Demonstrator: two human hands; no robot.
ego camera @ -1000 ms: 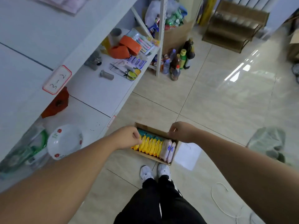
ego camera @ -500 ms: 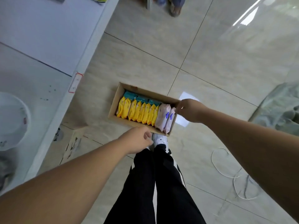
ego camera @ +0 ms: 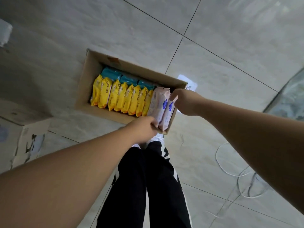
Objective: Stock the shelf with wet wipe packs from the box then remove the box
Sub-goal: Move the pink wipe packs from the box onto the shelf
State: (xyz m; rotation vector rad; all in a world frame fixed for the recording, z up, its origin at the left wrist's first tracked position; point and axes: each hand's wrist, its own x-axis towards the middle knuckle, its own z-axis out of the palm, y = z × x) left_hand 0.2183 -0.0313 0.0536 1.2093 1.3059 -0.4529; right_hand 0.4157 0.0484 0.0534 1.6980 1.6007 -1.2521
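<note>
Two pink wet wipe packs (ego camera: 162,106) stand on edge at the right end of the cardboard box (ego camera: 85,84), which sits on the tiled floor (ego camera: 213,38) just ahead of my shoes; to their left runs a tight row of yellow packs (ego camera: 121,100) marked baby wipes, with teal packs (ego camera: 115,76) behind them at the far wall. From the head view, the only one I have, I judge these packs soft and squashy, film-wrapped and so a little slippery, moderately heavy for their size because of the damp contents, and not fragile. I would take them by pinching across the flat faces near the top seam, or clamp the pair end to end, since the crimped ends give better purchase than the smooth film. My left hand (ego camera: 143,129) reaches in from the near side, its fingers curled round the near ends of the pink packs, so that grip looks closed on them. My right hand (ego camera: 184,101) comes from the right with the forearm stretched across, its fingertips (ego camera: 172,96) pressing the far top edge of the rightmost pink pack; I take it as pinching that pack, though the thumb is hidden. Both arms are extended downward, nearly straight.
</note>
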